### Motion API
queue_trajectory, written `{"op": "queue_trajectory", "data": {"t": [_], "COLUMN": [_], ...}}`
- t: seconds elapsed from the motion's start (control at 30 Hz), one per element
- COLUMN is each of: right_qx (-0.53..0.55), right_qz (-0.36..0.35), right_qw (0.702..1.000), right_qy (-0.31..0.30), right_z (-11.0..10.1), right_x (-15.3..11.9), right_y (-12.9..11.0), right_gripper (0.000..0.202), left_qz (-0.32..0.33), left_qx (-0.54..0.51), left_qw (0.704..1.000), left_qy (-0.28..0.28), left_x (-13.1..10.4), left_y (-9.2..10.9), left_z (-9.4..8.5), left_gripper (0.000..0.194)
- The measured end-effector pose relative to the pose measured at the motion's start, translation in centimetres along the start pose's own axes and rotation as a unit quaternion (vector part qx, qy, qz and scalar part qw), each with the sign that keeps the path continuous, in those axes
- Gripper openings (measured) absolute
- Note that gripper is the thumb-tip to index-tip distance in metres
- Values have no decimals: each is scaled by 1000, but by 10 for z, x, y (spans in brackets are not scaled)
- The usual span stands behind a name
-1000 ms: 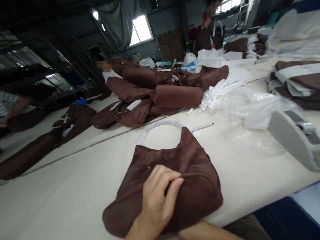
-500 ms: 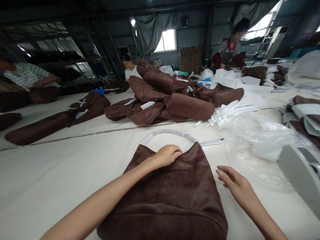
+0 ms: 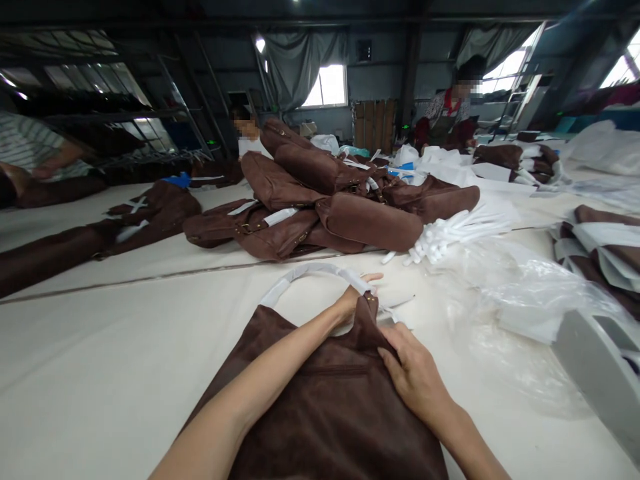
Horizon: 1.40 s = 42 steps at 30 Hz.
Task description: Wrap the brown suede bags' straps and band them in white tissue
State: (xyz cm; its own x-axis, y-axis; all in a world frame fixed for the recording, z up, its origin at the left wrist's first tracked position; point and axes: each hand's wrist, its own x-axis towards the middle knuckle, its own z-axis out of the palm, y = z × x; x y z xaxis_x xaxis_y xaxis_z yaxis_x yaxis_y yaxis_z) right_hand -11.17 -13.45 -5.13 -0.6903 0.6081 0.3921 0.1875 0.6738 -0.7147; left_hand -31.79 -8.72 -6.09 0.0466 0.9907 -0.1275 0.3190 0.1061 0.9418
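A dark brown handbag (image 3: 320, 407) lies in front of me, its top edge pointing away. Its handle (image 3: 305, 270) is wrapped in white paper and arches over the table. My left hand (image 3: 350, 300) reaches across the bag and under the handle's right end. Its fingers stick out beyond the wrapping, stretched, with part of the hand hidden behind the handle. My right hand (image 3: 413, 363) grips the bag's upper right edge, thumb on the near face. The bag's right corner is bunched upward there, showing small brass-coloured studs. A loose white strip (image 3: 397, 303) lies just behind.
A heap of brown bags (image 3: 370, 220) fills the table's middle, beside a bundle of white rolls (image 3: 440, 240). Clear plastic sheeting (image 3: 500, 320) and a grey machine (image 3: 595, 373) are at right. Co-workers sit or stand across the table and at far left.
My left hand has moved from the bag's top edge to under the handle's right end. My right hand has come in from the right and taken hold of the bag's edge, lifting the corner.
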Motion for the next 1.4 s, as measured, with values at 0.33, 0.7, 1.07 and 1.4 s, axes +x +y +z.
{"op": "queue_trajectory", "data": {"t": [0.33, 0.7, 1.07, 1.4], "right_qx": [9, 37, 87, 152], "right_qz": [-19, -42, 117, 180], "right_qw": [1000, 997, 989, 972], "right_qy": [22, 59, -20, -28], "right_z": [0, 0, -8, -6], "right_x": [-3, -11, -7, 23], "right_y": [-1, -1, 26, 49], "right_gripper": [37, 37, 34, 66], "left_qz": [37, 47, 98, 140], "left_qx": [67, 82, 63, 101], "left_qw": [977, 991, 993, 985], "left_qy": [-198, -92, -17, 5], "left_x": [3, -19, -23, -23], "left_y": [31, -1, -16, -1], "left_z": [-25, -34, -32, -36], "left_gripper": [10, 18, 37, 30]}}
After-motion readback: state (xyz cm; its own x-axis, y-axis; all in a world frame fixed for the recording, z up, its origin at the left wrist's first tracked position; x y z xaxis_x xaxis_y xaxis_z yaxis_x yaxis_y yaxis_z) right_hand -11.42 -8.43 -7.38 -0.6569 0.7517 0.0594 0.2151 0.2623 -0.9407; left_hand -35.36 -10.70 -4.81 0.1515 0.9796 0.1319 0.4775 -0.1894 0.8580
